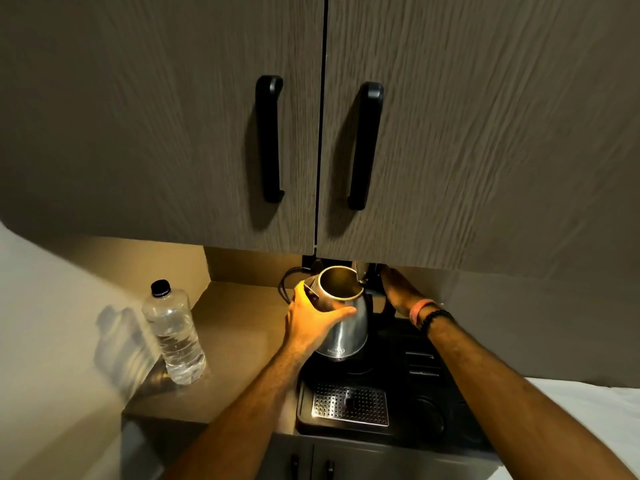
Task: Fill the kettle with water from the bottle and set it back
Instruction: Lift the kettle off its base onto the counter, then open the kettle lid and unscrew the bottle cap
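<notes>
Gripping kettle (343, 327) w/ left hand (313, 322) | right hand (398, 289) grip unclear | bottle (175, 336) apart

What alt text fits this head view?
A left hand grips a steel kettle, lid open, on a black tray; the right hand reaches behind it. A capped water bottle stands left, under closed cupboards.

The left hand (313, 318) wraps the steel kettle (341, 315) just below its open rim, the lid (360, 271) tipped up behind. The right hand (398, 289) reaches to the kettle's far side, near the handle, its grip hidden. The kettle stands on a black tray (398, 403). A capped water bottle (173, 332) stands apart on the table (235, 341), left.
</notes>
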Available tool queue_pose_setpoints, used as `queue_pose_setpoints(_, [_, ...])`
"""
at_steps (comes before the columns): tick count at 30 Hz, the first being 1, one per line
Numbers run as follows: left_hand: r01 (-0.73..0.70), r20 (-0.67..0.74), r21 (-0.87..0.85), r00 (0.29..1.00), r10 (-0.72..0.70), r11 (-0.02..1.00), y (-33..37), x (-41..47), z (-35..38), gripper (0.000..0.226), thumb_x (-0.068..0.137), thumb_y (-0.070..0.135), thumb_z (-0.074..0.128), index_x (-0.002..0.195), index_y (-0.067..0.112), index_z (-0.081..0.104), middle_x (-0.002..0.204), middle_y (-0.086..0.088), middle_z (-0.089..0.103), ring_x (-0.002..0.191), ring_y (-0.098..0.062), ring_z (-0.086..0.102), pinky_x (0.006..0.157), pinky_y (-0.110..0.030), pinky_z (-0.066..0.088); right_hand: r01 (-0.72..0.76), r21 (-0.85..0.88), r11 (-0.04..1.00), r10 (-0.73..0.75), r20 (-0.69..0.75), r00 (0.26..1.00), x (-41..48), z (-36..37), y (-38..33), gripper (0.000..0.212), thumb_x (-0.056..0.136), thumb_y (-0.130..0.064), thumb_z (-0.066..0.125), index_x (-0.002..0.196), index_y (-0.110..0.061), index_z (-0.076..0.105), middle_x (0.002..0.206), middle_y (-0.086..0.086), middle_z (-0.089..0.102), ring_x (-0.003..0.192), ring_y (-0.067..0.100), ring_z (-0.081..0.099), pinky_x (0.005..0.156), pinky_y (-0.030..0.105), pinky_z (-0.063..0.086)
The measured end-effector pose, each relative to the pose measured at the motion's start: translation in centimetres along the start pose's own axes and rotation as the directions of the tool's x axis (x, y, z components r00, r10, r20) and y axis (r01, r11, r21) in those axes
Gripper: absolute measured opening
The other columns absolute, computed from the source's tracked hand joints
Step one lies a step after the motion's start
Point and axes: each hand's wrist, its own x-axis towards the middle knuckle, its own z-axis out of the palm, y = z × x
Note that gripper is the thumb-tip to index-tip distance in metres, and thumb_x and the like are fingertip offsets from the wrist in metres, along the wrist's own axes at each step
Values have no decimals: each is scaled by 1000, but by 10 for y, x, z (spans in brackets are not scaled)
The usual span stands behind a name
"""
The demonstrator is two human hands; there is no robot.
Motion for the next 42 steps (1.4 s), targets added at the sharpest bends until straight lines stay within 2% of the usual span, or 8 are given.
queue_pose_setpoints(5, [39,-118,80,993,-30,996,-11,-1,-53,124,33,71,87,137,24,40,132,1,57,119,-21,54,96,-43,50,120,11,993,-120,52,991,-2,47,-35,60,107,-50,26,124,-8,65,129,17,64,121,33,58,102,39,41])
queue_pose_setpoints(10, [135,-153,61,980,-125,989,-40,-7,-96,118,43,52,95,139,18,37,137,-5,53,124,-26,51,99,-44,46,96,49,994,-104,209,972,-3,103,-47,32,112,-17,33,124,-6,61,121,7,60,119,22,53,96,29,37])
queue_pose_setpoints(15, [236,-152,50,962,-226,970,-67,-13,-124,126,47,46,96,147,13,27,144,-12,47,129,-33,47,102,-46,43,218,-92,972,-185,278,943,-2,147,-47,61,101,-56,27,116,-11,65,127,13,68,121,32,62,109,52,46])
queue_pose_setpoints(26, [310,-143,36,942,-302,950,-92,-19,-127,122,54,36,96,149,12,24,147,-15,44,132,-34,44,103,-43,40,317,-371,873,-181,357,916,30,183,-19,54,102,-44,23,128,-9,55,128,22,63,118,42,59,105,59,46])
queue_pose_setpoints(31, [121,-289,363,957,-12,924,-75,-24,-150,86,75,53,77,144,15,43,138,-14,55,125,-35,53,97,-50,49,323,-385,865,-174,374,911,22,176,-28,47,108,-41,23,135,-15,51,136,19,61,123,39,56,109,59,42])
queue_pose_setpoints(34, [-53,-541,544,741,398,838,-52,-23,-180,35,92,36,64,115,10,64,109,-13,67,98,-31,63,73,-36,53,330,-371,868,-176,391,903,20,175,-29,46,110,-41,23,136,-15,51,138,19,59,124,39,56,110,59,42])
queue_pose_setpoints(36, [-34,-623,528,663,414,849,-40,-13,-202,29,95,27,62,119,9,62,115,-14,63,100,-28,61,74,-35,52,327,-357,875,-180,388,904,19,176,-30,42,111,-37,25,136,-14,50,141,19,58,125,40,56,110,59,42])
queue_pose_setpoints(42, [91,-482,313,873,76,945,-43,15,-236,47,96,33,61,137,10,54,135,-13,59,114,-34,62,82,-51,59,339,-375,863,-187,387,903,17,175,-31,62,98,-57,19,129,-15,52,129,20,64,116,39,61,106,58,45])
